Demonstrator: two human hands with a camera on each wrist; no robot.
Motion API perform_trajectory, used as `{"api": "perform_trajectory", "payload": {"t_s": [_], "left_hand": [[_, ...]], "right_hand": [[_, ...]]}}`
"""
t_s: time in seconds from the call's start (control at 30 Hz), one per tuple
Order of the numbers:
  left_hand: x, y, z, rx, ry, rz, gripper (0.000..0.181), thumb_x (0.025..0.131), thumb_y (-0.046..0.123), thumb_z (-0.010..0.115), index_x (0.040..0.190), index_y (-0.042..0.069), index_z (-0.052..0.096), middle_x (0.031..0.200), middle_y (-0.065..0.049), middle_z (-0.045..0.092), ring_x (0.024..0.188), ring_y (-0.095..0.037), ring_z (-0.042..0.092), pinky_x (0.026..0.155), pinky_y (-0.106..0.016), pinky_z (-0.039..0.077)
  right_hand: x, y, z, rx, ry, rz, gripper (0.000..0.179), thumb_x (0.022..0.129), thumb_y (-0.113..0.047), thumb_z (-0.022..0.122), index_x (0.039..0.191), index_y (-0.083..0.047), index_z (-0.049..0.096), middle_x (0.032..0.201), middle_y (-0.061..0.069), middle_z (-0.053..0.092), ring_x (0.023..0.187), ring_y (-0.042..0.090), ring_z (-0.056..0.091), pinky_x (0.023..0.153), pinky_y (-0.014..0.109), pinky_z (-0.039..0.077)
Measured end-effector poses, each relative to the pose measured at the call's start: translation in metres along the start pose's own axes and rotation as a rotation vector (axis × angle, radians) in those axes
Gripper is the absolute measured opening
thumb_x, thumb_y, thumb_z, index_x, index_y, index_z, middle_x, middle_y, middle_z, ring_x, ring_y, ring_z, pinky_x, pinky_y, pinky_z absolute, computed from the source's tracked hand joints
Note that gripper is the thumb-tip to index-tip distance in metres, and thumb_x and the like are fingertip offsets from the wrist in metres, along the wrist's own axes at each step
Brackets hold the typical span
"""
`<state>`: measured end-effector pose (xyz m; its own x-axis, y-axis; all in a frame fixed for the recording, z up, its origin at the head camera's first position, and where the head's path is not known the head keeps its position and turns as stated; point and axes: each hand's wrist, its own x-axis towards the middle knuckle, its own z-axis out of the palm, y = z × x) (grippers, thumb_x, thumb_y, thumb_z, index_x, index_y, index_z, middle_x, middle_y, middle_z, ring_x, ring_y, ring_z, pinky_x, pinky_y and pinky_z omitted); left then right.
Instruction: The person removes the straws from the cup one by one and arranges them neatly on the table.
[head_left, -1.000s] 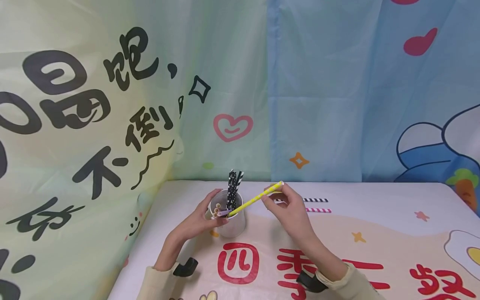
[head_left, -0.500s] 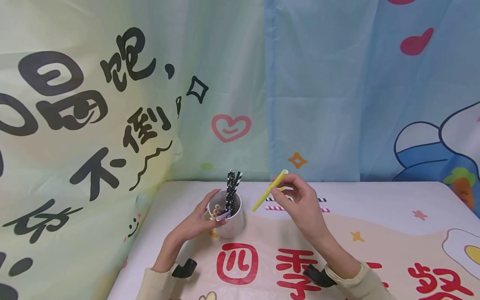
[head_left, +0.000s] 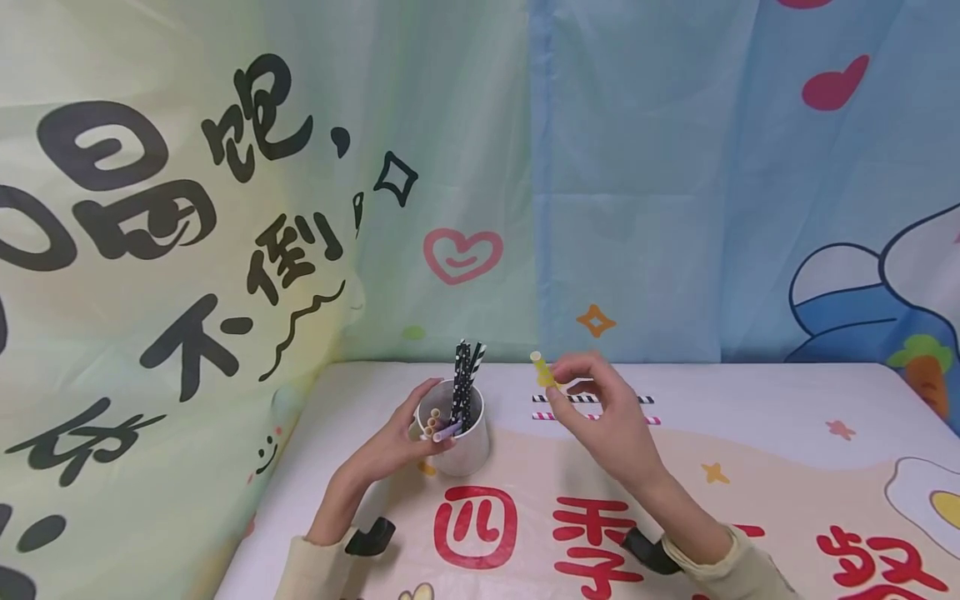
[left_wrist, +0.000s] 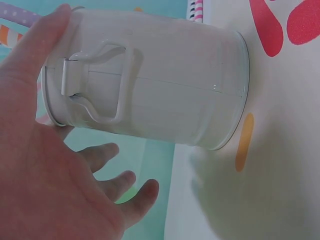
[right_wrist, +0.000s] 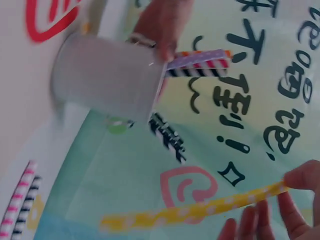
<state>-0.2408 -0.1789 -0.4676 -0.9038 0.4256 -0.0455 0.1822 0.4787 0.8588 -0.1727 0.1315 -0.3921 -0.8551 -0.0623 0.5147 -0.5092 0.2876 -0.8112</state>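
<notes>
A white metal pail [head_left: 472, 454] with a small side handle [left_wrist: 122, 85] stands upright on the table. My left hand [head_left: 384, 446] grips its rim between thumb and forefinger, the other fingers spread off the wall. Several paper straws lean inside, among them black ones with white dots [head_left: 460, 383] and a purple dotted one [head_left: 447, 431]. To the right of the pail, my right hand [head_left: 611, 421] pinches a yellow straw with white dots [right_wrist: 200, 209] near one end, above the table. In the head view the straw points mostly along the line of sight and looks short.
Behind the right hand, a black-and-white striped straw [head_left: 645, 400] and a pink-and-white striped straw [head_left: 651, 420] lie side by side on the table. A printed cloth [head_left: 787, 517] covers the tabletop, and a printed curtain [head_left: 637, 208] hangs along the back edge.
The right hand has drawn the yellow straw away from the pail's rim to the right and turned it from slanting to nearly end-on. The left hand and pail stay put.
</notes>
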Motion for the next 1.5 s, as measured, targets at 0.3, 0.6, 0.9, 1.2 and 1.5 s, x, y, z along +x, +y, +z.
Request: {"api": "perform_trajectory", "payload": {"t_s": [0.3, 0.6, 0.9, 1.2, 1.5], "left_hand": [[0.001, 0.001, -0.001, -0.001, 0.004, 0.022, 0.089, 0.085, 0.031, 0.080, 0.156, 0.033, 0.027, 0.163, -0.010, 0.026, 0.153, -0.037, 0.020, 0.118, -0.068, 0.020], [-0.003, 0.002, 0.002, -0.003, 0.005, -0.028, 0.091, 0.083, 0.036, 0.081, 0.155, 0.038, 0.026, 0.162, -0.005, 0.028, 0.152, -0.032, 0.023, 0.117, -0.070, 0.023], [-0.003, 0.001, 0.002, -0.016, 0.006, -0.024, 0.091, 0.083, 0.035, 0.081, 0.156, 0.036, 0.026, 0.162, -0.005, 0.029, 0.152, -0.032, 0.024, 0.117, -0.069, 0.022], [-0.004, 0.003, 0.002, -0.013, 0.001, -0.024, 0.089, 0.085, 0.034, 0.079, 0.156, 0.033, 0.026, 0.162, -0.008, 0.028, 0.151, -0.036, 0.025, 0.115, -0.072, 0.024], [-0.002, 0.002, 0.002, -0.006, 0.010, -0.012, 0.092, 0.083, 0.036, 0.080, 0.157, 0.031, 0.025, 0.162, -0.009, 0.028, 0.152, -0.035, 0.023, 0.117, -0.069, 0.022]], "right_hand": [[-0.004, 0.011, 0.001, -0.312, -0.048, 0.024, 0.022, 0.088, -0.011, 0.074, 0.103, -0.022, 0.063, 0.110, -0.009, 0.060, 0.104, 0.012, 0.058, 0.087, 0.033, 0.055], [-0.012, 0.031, 0.002, -0.522, -0.145, -0.007, 0.021, 0.083, -0.013, 0.076, 0.098, -0.021, 0.063, 0.108, -0.005, 0.060, 0.106, 0.014, 0.055, 0.087, 0.041, 0.056], [-0.020, 0.056, 0.004, -0.707, -0.235, -0.004, 0.027, 0.076, -0.016, 0.081, 0.097, -0.019, 0.065, 0.104, -0.003, 0.063, 0.097, 0.016, 0.058, 0.084, 0.039, 0.056], [-0.030, 0.088, 0.006, -0.842, -0.343, 0.013, 0.021, 0.080, -0.018, 0.076, 0.094, -0.020, 0.061, 0.101, -0.001, 0.061, 0.100, 0.018, 0.058, 0.091, 0.041, 0.054], [-0.031, 0.109, 0.006, -0.962, -0.381, -0.036, 0.018, 0.081, -0.015, 0.074, 0.094, -0.016, 0.062, 0.095, 0.002, 0.058, 0.090, 0.019, 0.055, 0.082, 0.038, 0.052]]}}
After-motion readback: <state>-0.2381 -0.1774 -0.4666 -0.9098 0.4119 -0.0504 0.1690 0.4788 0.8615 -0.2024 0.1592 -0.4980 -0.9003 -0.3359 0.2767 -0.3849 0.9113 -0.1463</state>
